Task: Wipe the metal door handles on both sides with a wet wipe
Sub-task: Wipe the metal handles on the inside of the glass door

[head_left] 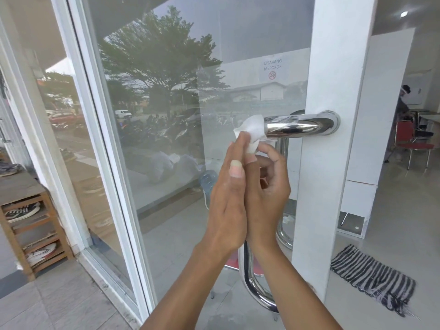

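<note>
A shiny metal door handle (300,126) is fixed to the white frame of a glass door (333,67). It bends down behind my hands and reappears at the bottom. A white wet wipe (252,129) is wrapped around its upper left bend. My left hand (228,194) has straight fingers pressed against the wipe from the left. My right hand (267,186) pinches the wipe's lower edge with curled fingers. A second handle on the door's far side shows through the glass (282,225).
A wooden shoe rack (31,232) with shoes stands at the lower left. A striped mat (373,277) lies on the tiled floor inside, lower right. A person and red chairs (414,139) are far right. A no-smoking notice (272,69) is on the glass.
</note>
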Tool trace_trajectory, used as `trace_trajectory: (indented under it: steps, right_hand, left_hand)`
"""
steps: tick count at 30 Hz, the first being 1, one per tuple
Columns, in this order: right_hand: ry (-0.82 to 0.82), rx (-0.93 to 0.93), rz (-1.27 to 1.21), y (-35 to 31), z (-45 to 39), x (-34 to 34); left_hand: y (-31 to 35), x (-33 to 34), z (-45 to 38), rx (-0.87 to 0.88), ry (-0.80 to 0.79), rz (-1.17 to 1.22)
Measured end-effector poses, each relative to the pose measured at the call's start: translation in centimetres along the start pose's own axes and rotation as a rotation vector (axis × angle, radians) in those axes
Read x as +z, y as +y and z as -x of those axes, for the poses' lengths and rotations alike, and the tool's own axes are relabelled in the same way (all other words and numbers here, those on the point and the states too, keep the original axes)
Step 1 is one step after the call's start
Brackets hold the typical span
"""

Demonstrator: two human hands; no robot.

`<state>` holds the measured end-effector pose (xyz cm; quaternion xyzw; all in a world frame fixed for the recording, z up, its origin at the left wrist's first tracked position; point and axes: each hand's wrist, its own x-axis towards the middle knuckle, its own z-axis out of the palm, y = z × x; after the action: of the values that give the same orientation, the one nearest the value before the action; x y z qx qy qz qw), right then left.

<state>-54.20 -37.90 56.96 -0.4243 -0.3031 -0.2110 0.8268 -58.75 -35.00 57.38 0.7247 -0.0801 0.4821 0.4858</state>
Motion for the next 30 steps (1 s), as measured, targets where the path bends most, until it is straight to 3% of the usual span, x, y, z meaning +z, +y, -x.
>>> trace_trajectory:
  steps: [3,8,14,20,30]
  right_hand:
    - [0.046,-0.023,0.015,-0.1,-0.1,0.9]
    - [0.161,-0.020,0.042,0.0,-2.2,2.0]
    - [0.126,-0.077,0.074,0.9,-1.6,1.4]
    - [0.168,-0.101,0.089,0.6,-3.2,0.4]
    - [0.178,-0.063,0.103,0.8,-3.0,0.0]
  left_hand:
    - [0.1,-0.5,0.1,-0.003,0.056,0.119]
    - [0.6,-0.7,-0.6,0.011,0.137,0.101]
    - [0.6,-1.1,-0.9,0.012,0.164,0.087]
    - [1.2,-1.4,-3.5,-0.127,0.140,0.131]
    - [0.7,-0.7,-3.4,-0.142,0.067,0.146]
